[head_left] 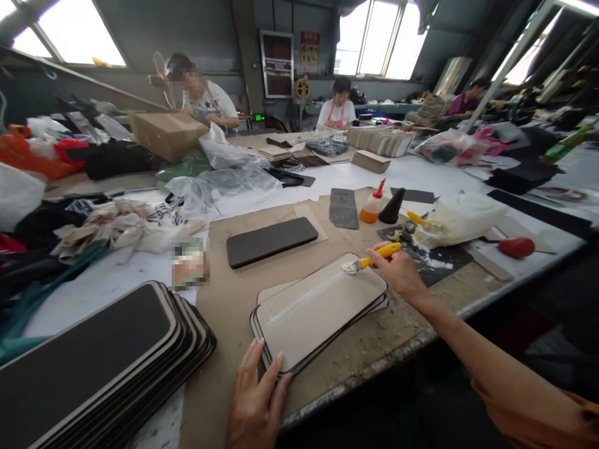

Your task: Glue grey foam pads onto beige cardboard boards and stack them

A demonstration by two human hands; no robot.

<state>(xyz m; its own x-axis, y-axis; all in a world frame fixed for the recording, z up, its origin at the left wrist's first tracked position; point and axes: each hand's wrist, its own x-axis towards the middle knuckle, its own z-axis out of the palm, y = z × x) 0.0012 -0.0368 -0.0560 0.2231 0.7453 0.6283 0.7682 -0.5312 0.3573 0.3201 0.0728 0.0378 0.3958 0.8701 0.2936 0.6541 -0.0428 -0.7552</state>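
Observation:
My right hand (pixel 400 271) grips a yellow-handled brush (pixel 386 251), its bristles loaded with white paste and touching the top beige panel (pixel 322 312) near its far right end. A white streak of paste runs along that panel, which has rounded corners and dark edges and lies on a small uneven stack. With fingers spread, my left hand (pixel 257 393) rests on the near left corner of the panel. Behind the stack lies a dark padded panel (pixel 271 242). To the right, a plastic container of pale paste (pixel 461 221) lies on its side with a yellow handle at its mouth.
A tall stack of black-and-beige panels (pixel 107 337) fills the near left. Beyond stand a glue bottle with red tip (pixel 373 206) and a black cone (pixel 393 207). A red-handled tool (pixel 516 247) lies right. Fabric scraps, plastic bags and a cardboard box (pixel 168 134) sit farther left; co-workers sit behind.

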